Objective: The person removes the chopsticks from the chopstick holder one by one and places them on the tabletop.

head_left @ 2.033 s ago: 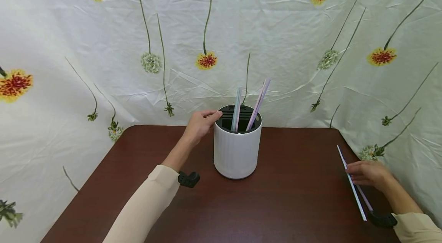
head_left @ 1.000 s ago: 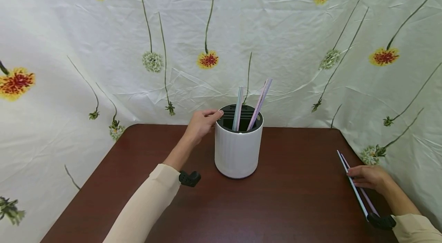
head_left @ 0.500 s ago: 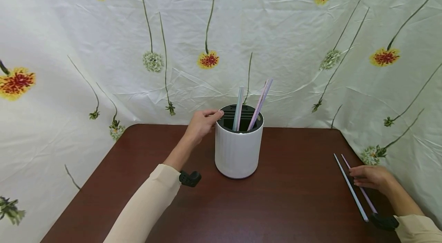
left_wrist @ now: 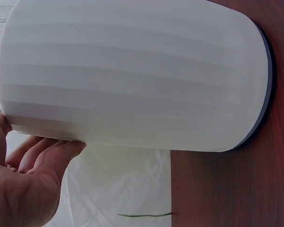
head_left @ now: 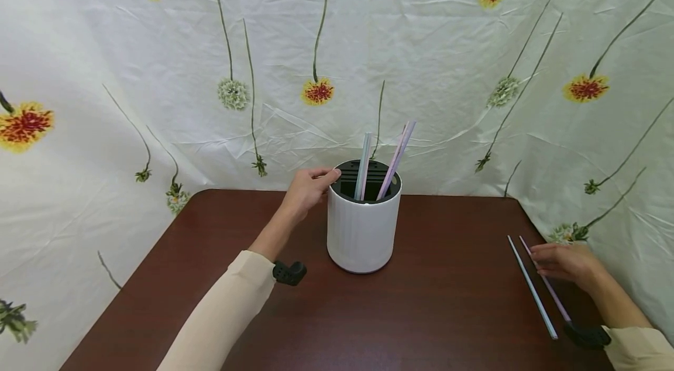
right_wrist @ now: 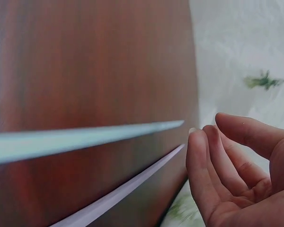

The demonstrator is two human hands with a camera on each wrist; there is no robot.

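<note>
In the head view, my left hand (head_left: 308, 191) grips the rim of a white ribbed utensil holder (head_left: 360, 239), thumb on top and fingers against its side. The left wrist view shows these fingertips on the holder's wall (left_wrist: 132, 85). Several pastel chopsticks (head_left: 392, 166) stand in its black slotted top. At the table's right side, a pale blue chopstick (head_left: 533, 289) and a lilac chopstick (head_left: 555, 298) lie side by side. My right hand (head_left: 566, 263) hovers by the lilac one, fingers loosely bent and holding nothing; the right wrist view shows thumb and fingertips apart from both chopsticks.
The dark red-brown table (head_left: 447, 312) has its right edge close to my right hand. A white cloth (head_left: 442, 37) with printed flowers hangs behind and around the table. Each wrist bears a black camera mount (head_left: 289, 272).
The pale blue chopstick, earlier at my right fingers, now lies a little further left, apart from the hand. My right hand has shifted slightly away over the lilac one. My left hand stays put.
</note>
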